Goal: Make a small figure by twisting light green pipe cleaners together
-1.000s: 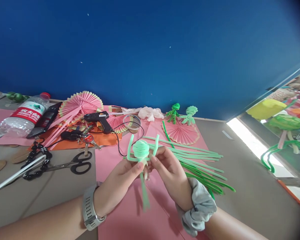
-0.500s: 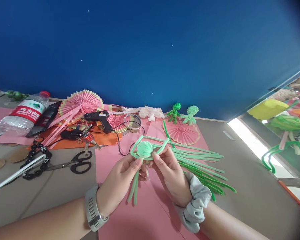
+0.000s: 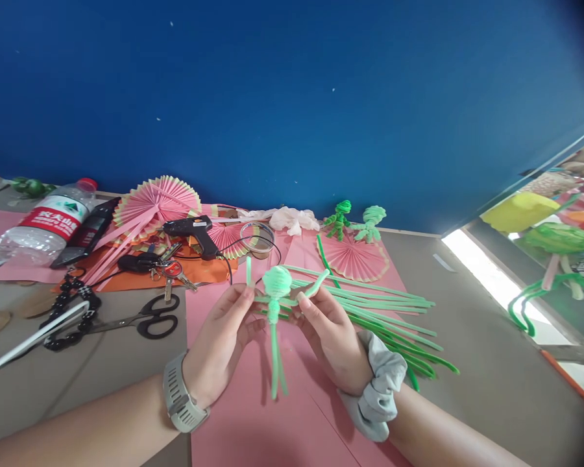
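— How many finished pipe-cleaner figures are we seeing at the back?
— We're counting two: a dark green figure [image 3: 338,219] and a light green figure [image 3: 370,222], plus a third figure [image 3: 276,305] in the air.
— And tools?
— We're counting one pair of scissors [image 3: 137,320], one glue gun [image 3: 194,231], one water bottle [image 3: 39,227] and one tape roll [image 3: 257,236].

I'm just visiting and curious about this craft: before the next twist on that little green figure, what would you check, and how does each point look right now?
1. Left hand pinches the figure's arm: ok.
2. Right hand grips the other arm: ok.
3. Pipe-cleaner figure held clear above the pink paper: ok.
4. Legs hang free, untangled: ok.
5. Spare pipe cleaners lie beside the right hand: ok.
6. Wound head tight enough: cannot tell.
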`<state>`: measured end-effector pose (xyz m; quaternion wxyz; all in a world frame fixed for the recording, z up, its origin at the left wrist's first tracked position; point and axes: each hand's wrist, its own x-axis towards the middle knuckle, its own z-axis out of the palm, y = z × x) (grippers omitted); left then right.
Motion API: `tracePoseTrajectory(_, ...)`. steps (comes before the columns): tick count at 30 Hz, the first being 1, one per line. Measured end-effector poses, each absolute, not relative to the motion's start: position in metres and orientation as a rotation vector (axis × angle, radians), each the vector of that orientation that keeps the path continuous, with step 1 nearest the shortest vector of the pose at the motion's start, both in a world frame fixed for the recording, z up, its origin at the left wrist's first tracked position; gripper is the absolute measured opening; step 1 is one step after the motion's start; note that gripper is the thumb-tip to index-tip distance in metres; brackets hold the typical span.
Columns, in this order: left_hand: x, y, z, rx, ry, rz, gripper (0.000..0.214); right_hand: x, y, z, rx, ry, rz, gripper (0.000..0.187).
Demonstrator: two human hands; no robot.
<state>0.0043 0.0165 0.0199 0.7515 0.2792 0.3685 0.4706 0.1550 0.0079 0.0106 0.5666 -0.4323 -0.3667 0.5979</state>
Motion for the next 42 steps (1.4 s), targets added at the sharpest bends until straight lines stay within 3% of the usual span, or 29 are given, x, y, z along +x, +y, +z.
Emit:
tracePoseTrajectory(11, 0.005, 0.018, 0.021, 0.448, 0.778, 1.054, 0.009, 0.156, 0.011, 0.008, -0.77, -0.641, 1.558, 0.002)
tracePoseTrajectory(16, 0.005, 0.017, 0.014, 0.383, 0.728, 1.09, 0.004, 0.154, 0.009, 0.01, -0.616, -0.453, 1.647, 0.011)
tracePoseTrajectory(22, 0.005, 0.018, 0.017, 0.466, 0.786, 1.108, 0.006, 0.153, 0.009, 0.008, -0.676, -0.49, 1.631, 0.009)
tracePoseTrajectory(32, 0.009, 0.006, 0.032, 1.017, 0.932, 0.806, 0.021, 0.154, 0.005, 0.01, -0.829, -0.895, 1.47, 0.004)
tracePoseTrajectory(39, 0.005, 0.014, 0.015, 1.026, 0.996, 0.848, 0.02, 0.172, 0.018, 0.014, -1.305, -1.552, 0.948, 0.027)
tracePoseTrajectory(42, 0.003, 0.015, 0.013, 1.041, 1.031, 0.867, 0.02, 0.182, 0.027, 0.007, -1.448, -1.747, 0.776, 0.009)
